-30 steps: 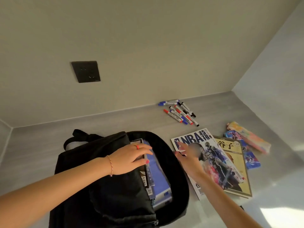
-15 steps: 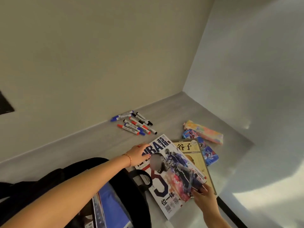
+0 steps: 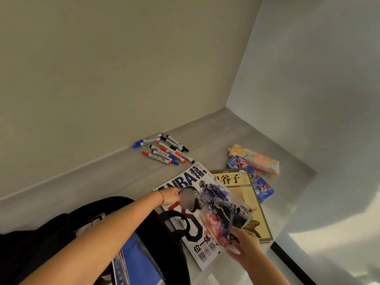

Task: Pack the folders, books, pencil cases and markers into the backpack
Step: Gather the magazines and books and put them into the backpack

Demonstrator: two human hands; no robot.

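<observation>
Black backpack (image 3: 51, 239) with a blue folder (image 3: 141, 262) showing inside; the magazine (image 3: 205, 219) is white with dark-blue players and red splashes; the book (image 3: 246, 194) is mustard yellow; one pencil case (image 3: 255, 158) is pastel floral, the other (image 3: 261, 188) blue and red; markers (image 3: 164, 150) are white with red, blue and black caps; grey woodgrain table (image 3: 102, 179)

Dim, soft light; a bright sunlit patch (image 3: 329, 262) glares at lower right, perhaps from a window. Wide-angle bending at edges, slight overall blur.
</observation>
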